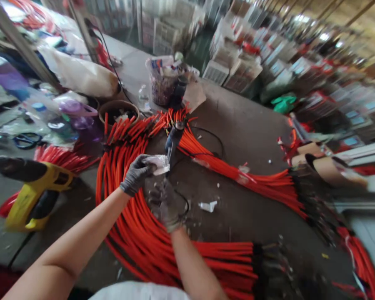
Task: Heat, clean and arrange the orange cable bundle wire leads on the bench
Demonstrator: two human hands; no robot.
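Note:
My left hand (137, 175), in a grey glove, pinches a small crumpled clear plastic packet (158, 163) over the bench. My right hand (166, 206), also gloved and blurred by motion, is just below the packet; its fingers look apart, and nothing shows in them. A dark upright tool with a ribbed tip (174, 139) stands right beyond the packet; its kind is unclear. Both forearms reach over a thick curved bundle of orange-red cables (137, 225). A second orange cable bundle (218, 164) runs off to the right.
A yellow heat gun (34, 196) lies at the left, near red tubing (59, 158). Behind are a round tub (118, 109), a small clear bottle (143, 96) and a filled basket (161, 85). A white scrap (208, 206) lies on the bench (237, 125). Cardboard tubes (334, 171) sit at right.

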